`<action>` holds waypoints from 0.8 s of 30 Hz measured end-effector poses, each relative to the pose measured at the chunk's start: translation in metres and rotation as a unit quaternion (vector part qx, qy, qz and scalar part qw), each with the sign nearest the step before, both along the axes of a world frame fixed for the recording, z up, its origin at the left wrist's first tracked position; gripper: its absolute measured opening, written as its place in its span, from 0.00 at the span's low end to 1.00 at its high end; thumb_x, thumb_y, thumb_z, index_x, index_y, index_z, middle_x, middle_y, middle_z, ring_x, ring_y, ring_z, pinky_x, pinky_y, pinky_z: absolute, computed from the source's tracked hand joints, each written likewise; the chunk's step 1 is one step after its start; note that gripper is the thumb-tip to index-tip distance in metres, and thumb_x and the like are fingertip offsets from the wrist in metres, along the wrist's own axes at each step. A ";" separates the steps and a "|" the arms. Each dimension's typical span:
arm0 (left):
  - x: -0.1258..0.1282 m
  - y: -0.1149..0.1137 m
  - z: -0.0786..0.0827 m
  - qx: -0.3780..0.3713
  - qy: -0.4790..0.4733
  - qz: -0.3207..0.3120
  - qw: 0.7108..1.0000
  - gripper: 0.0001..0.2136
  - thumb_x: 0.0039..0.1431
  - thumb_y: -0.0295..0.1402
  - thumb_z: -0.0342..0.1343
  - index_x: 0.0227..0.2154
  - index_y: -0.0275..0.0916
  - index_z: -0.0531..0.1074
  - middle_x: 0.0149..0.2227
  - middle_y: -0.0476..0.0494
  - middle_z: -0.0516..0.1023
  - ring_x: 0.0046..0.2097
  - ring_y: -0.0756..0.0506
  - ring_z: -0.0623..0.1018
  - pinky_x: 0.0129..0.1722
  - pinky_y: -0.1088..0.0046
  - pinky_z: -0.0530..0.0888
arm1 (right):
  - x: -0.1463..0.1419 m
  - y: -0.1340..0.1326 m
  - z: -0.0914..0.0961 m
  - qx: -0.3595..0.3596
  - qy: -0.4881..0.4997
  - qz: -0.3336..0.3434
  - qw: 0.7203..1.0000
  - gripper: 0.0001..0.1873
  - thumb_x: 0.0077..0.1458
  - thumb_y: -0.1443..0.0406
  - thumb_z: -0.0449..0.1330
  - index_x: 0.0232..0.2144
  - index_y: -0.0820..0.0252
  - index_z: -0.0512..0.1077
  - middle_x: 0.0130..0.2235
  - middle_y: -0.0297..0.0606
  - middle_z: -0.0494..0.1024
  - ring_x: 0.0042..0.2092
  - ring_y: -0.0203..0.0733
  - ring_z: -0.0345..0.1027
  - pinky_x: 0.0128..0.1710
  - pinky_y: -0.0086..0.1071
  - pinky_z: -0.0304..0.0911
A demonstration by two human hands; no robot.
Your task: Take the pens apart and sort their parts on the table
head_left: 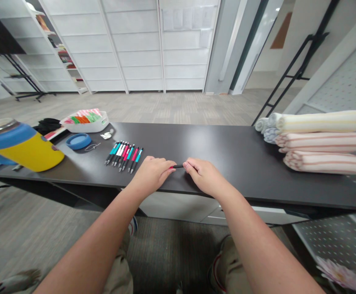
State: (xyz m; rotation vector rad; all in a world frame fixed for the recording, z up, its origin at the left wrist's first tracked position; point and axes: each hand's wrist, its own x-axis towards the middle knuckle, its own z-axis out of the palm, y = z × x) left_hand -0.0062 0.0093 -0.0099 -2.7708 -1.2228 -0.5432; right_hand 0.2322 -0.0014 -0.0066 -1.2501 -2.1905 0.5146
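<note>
In the head view, a dark desk (171,141) is backed by white cabinets (138,49). Rolled towels (324,142) are stacked at its right; a row of pens (124,156) is laid out left of centre, near a blue lid (78,141). One red-and-black pen (179,166) is held level, just above the desk's near edge, pinched at one end by the left hand (151,173) and at the other by the right hand (204,174). It is presumably light and stiff, perhaps slick along the barrel; the black section is probably best gripped.
</note>
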 end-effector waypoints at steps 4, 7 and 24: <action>0.002 -0.002 0.002 0.009 0.005 -0.003 1.000 0.15 0.76 0.42 0.47 0.53 0.42 0.75 0.45 0.42 0.82 0.46 0.41 0.79 0.47 0.61 0.66 | 0.000 0.001 -0.001 -0.008 0.030 0.000 1.000 0.22 0.74 0.56 0.47 0.26 0.55 0.61 0.28 0.31 0.69 0.32 0.38 0.63 0.34 0.31 0.53; 0.003 -0.004 0.004 0.014 0.012 0.002 1.000 0.16 0.76 0.42 0.46 0.53 0.40 0.75 0.46 0.40 0.82 0.47 0.40 0.78 0.48 0.60 0.66 | 0.001 0.001 -0.001 -0.010 0.042 -0.003 0.999 0.23 0.74 0.55 0.47 0.26 0.56 0.60 0.27 0.30 0.67 0.31 0.37 0.62 0.33 0.31 0.52; -0.001 -0.001 0.005 -0.001 -0.140 0.030 0.990 0.14 0.68 0.44 0.59 0.47 0.41 0.77 0.44 0.41 0.82 0.46 0.40 0.79 0.49 0.60 0.71 | 0.003 0.001 0.000 -0.019 0.082 -0.016 0.996 0.23 0.73 0.54 0.47 0.26 0.56 0.61 0.26 0.30 0.66 0.31 0.37 0.62 0.33 0.31 0.53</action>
